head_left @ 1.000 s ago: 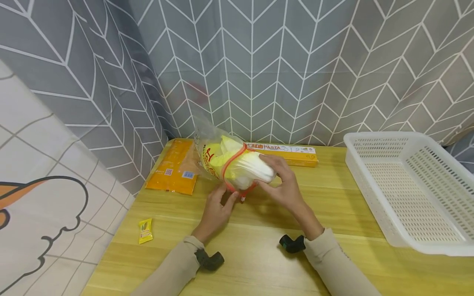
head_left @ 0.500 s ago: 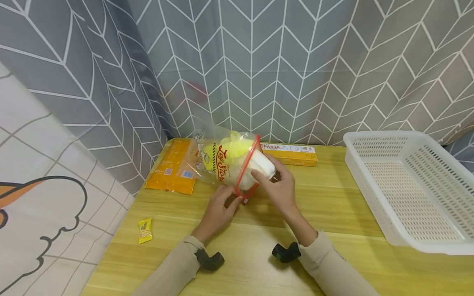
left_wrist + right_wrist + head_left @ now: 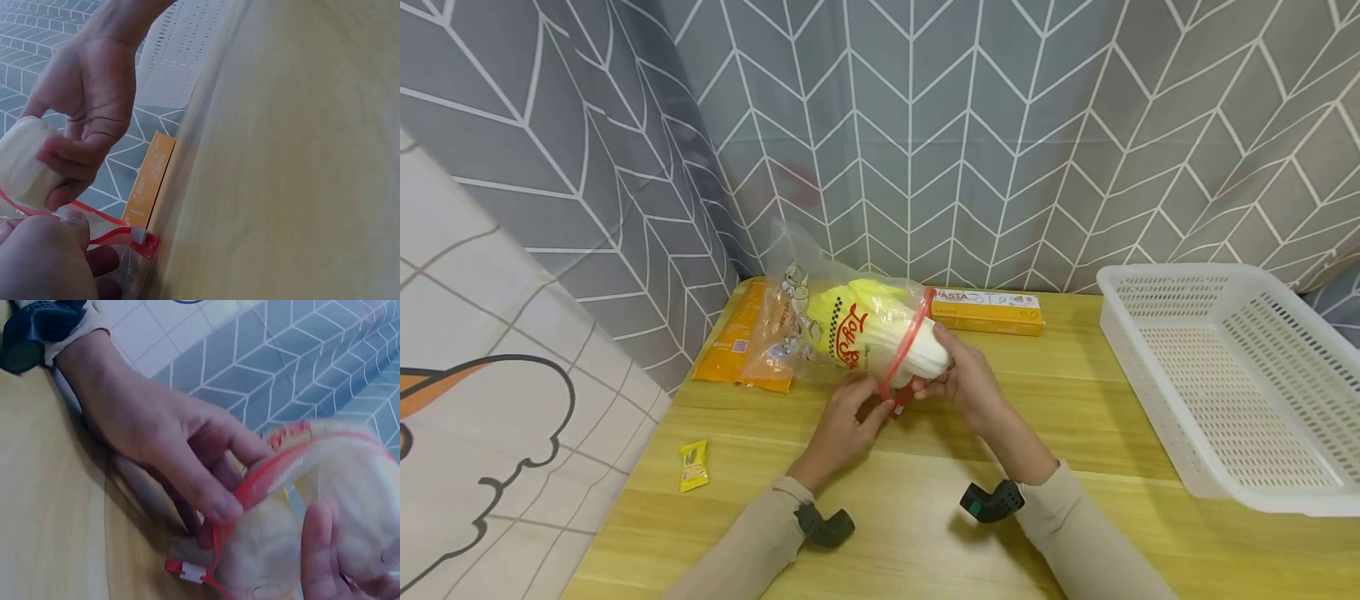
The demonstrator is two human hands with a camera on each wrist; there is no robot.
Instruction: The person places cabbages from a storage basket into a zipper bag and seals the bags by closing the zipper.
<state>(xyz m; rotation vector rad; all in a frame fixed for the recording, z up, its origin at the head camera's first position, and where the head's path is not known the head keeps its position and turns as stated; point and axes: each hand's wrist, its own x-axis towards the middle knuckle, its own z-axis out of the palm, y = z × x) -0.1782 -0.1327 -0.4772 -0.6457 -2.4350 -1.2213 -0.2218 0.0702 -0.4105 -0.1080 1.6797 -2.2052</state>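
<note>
Two hands (image 3: 842, 427) (image 3: 976, 390) hold a bag (image 3: 850, 335) and what's possibly cabbage (image 3: 931, 352).

The clear bag (image 3: 848, 333) is red-edged, its contents (image 3: 925, 350) yellow and white — the curtain (image 3: 940, 150) grey, white-chevroned.

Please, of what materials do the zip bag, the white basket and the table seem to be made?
Zip bag: probably thin, glossy plastic film; see-through and creased.
White basket: likely molded plastic, smooth, judging by its rounded rim and regular slots.
Table: satin wood or wood-print laminate; grain shows, but I cannot tell which.
</note>
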